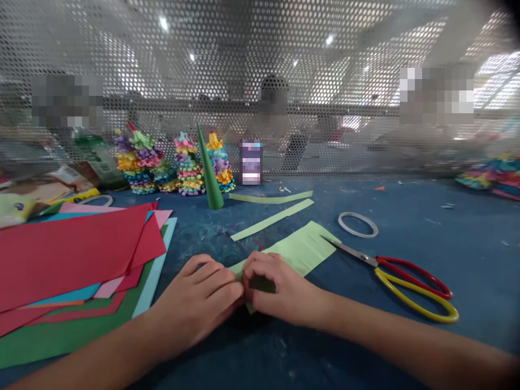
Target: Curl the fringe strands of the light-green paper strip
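Left hand (205, 295) and right hand (286, 290) are both kinda curled up, pinching some pale green paper (236, 269) over the bench (410, 225).

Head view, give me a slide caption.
Left hand and right hand pinch pale green paper, scissors to the right.

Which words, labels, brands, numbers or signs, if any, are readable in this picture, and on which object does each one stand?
No text can be read.
Phone screen: pixelated, unreadable.
Green container: pale markings, too blurred to read.
Yellowish packet: dark mark, too small to make out.
Scissors and light green paper: no lettering shows.
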`<act>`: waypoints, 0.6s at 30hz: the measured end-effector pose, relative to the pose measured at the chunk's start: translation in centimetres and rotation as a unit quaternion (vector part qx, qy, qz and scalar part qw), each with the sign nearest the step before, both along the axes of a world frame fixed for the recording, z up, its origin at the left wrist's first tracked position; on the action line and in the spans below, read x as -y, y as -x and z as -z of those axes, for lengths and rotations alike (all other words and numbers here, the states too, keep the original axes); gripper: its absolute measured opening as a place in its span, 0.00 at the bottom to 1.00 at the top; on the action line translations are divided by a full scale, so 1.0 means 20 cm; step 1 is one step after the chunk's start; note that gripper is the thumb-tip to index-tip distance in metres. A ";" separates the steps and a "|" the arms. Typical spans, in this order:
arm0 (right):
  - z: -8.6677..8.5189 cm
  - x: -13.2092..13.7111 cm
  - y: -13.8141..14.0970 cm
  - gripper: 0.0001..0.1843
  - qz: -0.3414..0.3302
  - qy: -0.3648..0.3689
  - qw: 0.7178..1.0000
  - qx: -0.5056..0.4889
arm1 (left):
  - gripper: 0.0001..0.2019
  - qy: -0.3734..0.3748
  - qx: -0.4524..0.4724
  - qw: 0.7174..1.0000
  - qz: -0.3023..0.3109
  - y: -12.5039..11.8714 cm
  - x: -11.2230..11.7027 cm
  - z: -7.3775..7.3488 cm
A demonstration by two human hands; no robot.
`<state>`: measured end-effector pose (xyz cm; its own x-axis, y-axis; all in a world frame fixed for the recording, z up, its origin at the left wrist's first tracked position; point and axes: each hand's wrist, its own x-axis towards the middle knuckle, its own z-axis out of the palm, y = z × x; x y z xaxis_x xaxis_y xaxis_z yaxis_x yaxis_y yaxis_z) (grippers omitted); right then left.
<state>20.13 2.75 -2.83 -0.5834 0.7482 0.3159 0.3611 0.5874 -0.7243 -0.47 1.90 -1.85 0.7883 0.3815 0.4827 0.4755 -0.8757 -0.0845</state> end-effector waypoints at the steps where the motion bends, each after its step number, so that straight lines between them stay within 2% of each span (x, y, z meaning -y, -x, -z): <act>1: 0.00 0.00 0.00 0.06 -0.002 0.000 1.000 -0.001 | 0.07 -0.006 -0.011 1.000 0.000 0.00 0.00 0.00; 6: 0.01 -0.01 0.00 0.07 -0.007 0.001 1.000 -0.010 | 0.12 -0.046 -0.060 0.997 0.005 0.01 0.02 -0.02; 11: -0.02 0.00 -0.02 0.10 -0.041 0.032 0.998 -0.036 | 0.10 -0.092 -0.059 0.994 0.005 0.01 0.03 -0.04; 18: -0.05 0.03 -0.04 0.08 -0.042 0.019 0.999 -0.021 | 0.07 -0.031 -0.042 0.998 -0.020 0.01 0.00 -0.03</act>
